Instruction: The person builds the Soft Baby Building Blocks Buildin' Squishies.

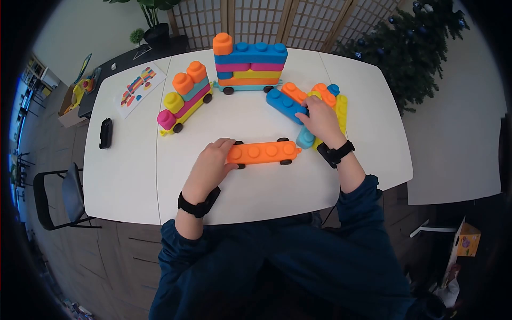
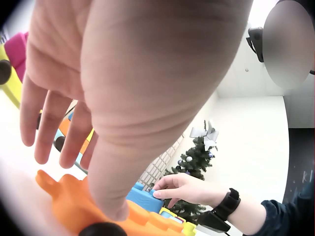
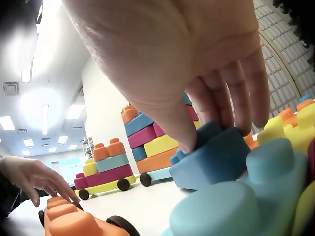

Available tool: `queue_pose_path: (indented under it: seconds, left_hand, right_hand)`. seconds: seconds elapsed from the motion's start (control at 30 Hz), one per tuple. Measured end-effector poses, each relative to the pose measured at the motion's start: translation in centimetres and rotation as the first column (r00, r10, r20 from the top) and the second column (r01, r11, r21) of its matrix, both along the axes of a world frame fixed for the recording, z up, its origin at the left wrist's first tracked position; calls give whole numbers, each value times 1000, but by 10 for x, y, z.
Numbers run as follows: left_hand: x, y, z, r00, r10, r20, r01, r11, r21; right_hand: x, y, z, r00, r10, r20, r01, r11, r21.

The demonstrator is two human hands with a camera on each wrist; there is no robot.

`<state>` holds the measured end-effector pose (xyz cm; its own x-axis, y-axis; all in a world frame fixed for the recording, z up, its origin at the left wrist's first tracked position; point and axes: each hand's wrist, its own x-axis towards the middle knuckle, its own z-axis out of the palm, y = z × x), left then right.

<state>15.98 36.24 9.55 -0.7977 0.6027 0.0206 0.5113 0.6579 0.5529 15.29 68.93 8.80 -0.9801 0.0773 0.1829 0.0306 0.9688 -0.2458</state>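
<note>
On the near part of the table, an orange wheeled toy base (image 1: 265, 152) with a row of studs lies lengthwise across. My left hand (image 1: 209, 161) grips its left end, thumb (image 2: 108, 199) along the near side and fingers toward the far side. Over at the pile on the right, my right hand (image 1: 323, 122) pinches a long blue building block (image 1: 284, 105) between thumb and fingers. That block tilts in the right wrist view. Below the hand sits a light blue block (image 1: 305, 138), partly hidden by it, with orange and yellow blocks (image 1: 342, 112) around.
Behind stands a tall wheeled stack of blocks (image 1: 250, 72), coupled to a stepped yellow-based wagon (image 1: 186, 98) on its left. A printed picture sheet (image 1: 140, 88) and a black case (image 1: 106, 133) lie at the table's left. A decorated tree (image 1: 410, 48) stands beyond the right corner.
</note>
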Motion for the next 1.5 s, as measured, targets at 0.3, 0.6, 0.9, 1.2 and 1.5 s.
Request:
queue_pose_path:
  seconds: [0.3,0.6,0.9,1.2,1.5]
  left_hand:
    - [-2,-19,10,992,122,-43,-107,959,261]
    - [1,-17,8,998,26,52,-38,969,244]
    - [1,-11,0,998,19,57,-32,969,247]
    - [3,-9,0,998,49,49,-59,974,221]
    - [5,-1,7,993,46,-107,-33,992,118]
  right_hand:
    - [46,-37,19,927,312,-207,-374,792,-483]
    - [63,-58,0,875,457,-157,-474,745,-470]
    - [63,-63,-10,878,418,-234,-478,748,-460]
    - [63,-65,-13,882,393,-260,-472,727,-499]
    - [66,-68,-17,895,358,-266,-446,737,-508]
